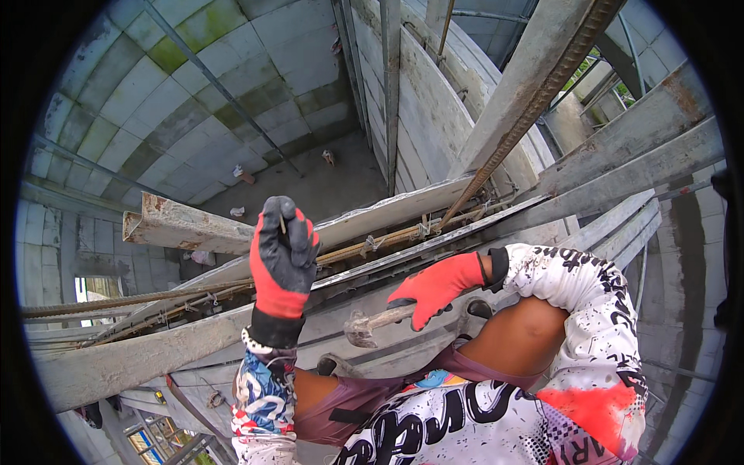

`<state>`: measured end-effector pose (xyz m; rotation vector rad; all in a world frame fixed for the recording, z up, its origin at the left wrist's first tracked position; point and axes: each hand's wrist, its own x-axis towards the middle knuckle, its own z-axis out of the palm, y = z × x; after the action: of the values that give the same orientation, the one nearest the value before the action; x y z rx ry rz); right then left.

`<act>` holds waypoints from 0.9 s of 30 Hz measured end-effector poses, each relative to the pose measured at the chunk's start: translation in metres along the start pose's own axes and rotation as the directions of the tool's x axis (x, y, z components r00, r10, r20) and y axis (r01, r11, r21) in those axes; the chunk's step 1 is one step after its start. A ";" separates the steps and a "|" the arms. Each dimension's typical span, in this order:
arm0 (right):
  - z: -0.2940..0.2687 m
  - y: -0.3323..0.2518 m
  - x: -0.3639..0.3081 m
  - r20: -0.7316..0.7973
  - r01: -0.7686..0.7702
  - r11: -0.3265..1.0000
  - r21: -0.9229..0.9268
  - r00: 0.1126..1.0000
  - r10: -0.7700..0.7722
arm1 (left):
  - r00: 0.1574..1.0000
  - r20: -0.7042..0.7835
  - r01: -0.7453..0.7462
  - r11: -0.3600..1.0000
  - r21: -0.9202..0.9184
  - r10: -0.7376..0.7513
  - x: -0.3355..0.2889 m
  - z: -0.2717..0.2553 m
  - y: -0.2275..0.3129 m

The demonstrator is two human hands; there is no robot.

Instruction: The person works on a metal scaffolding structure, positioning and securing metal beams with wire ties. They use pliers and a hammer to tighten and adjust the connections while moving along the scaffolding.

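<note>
Here the right hand (435,288) grips a hammer (370,324); left hand (282,260) pinches a nail (283,225).

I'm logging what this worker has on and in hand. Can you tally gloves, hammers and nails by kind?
Red-and-grey gloves: 2, on the left hand and the right hand
Hammers: 1, the hammer gripped by the right hand
Nails: 1, a small nail pinched in the left fingertips
Total: 4

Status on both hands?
Left hand pinching small nail, raised. Right hand gripping wooden-handled hammer. Rusty rebar runs between.
</note>
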<state>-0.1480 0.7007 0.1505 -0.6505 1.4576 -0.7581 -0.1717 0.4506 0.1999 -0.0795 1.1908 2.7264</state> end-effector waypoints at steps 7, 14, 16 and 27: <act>-0.006 0.037 -0.034 -0.056 -0.057 0.997 -0.061 0.997 0.054 | 0.939 -0.278 0.214 0.977 0.011 -0.203 0.051 -0.030 -0.102; -0.007 0.054 -0.041 -0.171 0.078 0.997 0.029 0.983 -0.072 | 0.987 -0.160 0.110 0.649 0.753 0.017 0.067 -0.047 -0.125; -0.006 0.047 -0.046 -0.174 0.040 0.994 0.104 0.984 -0.022 | 0.970 0.085 -0.175 0.415 0.893 0.227 0.078 -0.055 -0.131; 0.009 0.060 -0.069 -0.209 0.028 0.902 0.430 0.975 0.069 | 0.940 0.197 -0.250 0.169 0.953 0.279 0.086 -0.071 -0.152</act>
<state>-0.1330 0.7913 0.1461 -0.2129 1.4257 -1.1235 -0.2315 0.5117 0.0316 0.2961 2.9111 1.5411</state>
